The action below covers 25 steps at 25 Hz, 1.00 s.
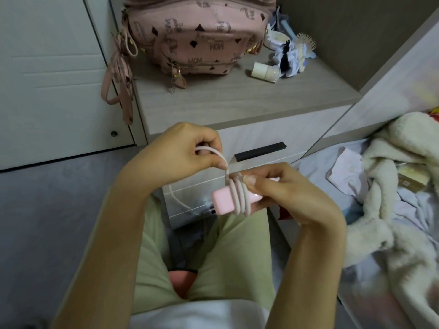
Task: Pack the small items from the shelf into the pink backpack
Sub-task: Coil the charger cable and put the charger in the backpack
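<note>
On shelf (pixel 237 96), pink backpack (pixel 197 32), contents unseen; left hand (pixel 180 153) pinches cable (pixel 222 160), right hand (pixel 285 191) grips wrapped charger (pixel 222 201).

Person seen from above in plain pale green cloth trousers (pixel 237 252) and a plain white cloth top (pixel 197 314), arms bare.

The trousers cover both thighs in one even, light green, with soft creases running along the legs and a darker fold where they meet. The white top shows only as a smooth strip at the bottom edge, lying over the trousers' waist. The left forearm (pixel 114 233) and right forearm (pixel 316 257) are uncovered down to the left hand (pixel 180 153) and right hand (pixel 280 186). The right thumbnail is cut short with a pale tip.
</note>
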Available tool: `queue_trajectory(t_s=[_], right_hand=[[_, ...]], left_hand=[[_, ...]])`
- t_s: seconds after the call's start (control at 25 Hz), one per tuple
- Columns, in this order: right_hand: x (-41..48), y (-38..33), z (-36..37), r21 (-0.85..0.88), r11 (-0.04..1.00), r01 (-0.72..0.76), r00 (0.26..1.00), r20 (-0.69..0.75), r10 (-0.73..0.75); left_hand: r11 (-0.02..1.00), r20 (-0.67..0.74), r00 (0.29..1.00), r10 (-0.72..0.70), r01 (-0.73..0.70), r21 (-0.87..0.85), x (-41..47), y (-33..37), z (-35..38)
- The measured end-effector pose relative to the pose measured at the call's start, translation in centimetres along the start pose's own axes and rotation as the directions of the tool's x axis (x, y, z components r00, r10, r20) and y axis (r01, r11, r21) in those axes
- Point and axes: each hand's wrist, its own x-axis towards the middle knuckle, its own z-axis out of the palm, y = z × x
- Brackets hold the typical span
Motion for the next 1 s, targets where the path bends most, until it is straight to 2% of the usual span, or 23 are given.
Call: queue_trajectory(t_s=[0.16,0.32,0.52,0.68,0.84,1.0], right_hand=[[0.8,-0.1,0.6,-0.009,1.0,0.006,0.997,-0.077,-0.007],[1.1,-0.3,0.9,0.037,0.996,0.086,0.981,-0.177,-0.078],[1.7,-0.3,0.8,0.123,0.973,0.193,0.893,-0.432,-0.123],[1.7,-0.4,0.3,0.255,0.928,0.272,0.804,-0.59,-0.074],[2.0,-0.4,0.4,0.355,0.868,0.347,0.745,-0.667,-0.025],[2.2,-0.6,0.3,0.518,0.751,0.409,0.753,-0.657,0.043]], left_hand=[[0.995,-0.12,0.992,0.032,-0.021,0.097,-0.1,1.8,0.7],[0.989,-0.221,0.972,0.086,-0.056,0.136,0.2,3.3,1.8],[0.983,-0.104,0.98,0.171,-0.163,0.084,-0.1,3.9,1.9],[0.977,-0.139,0.97,0.2,-0.208,-0.045,-0.2,3.7,1.8],[0.96,-0.095,0.988,0.124,-0.143,-0.24,0.0,3.2,2.2],[0.936,0.081,0.992,0.094,-0.06,-0.347,0.2,1.6,1.5]])
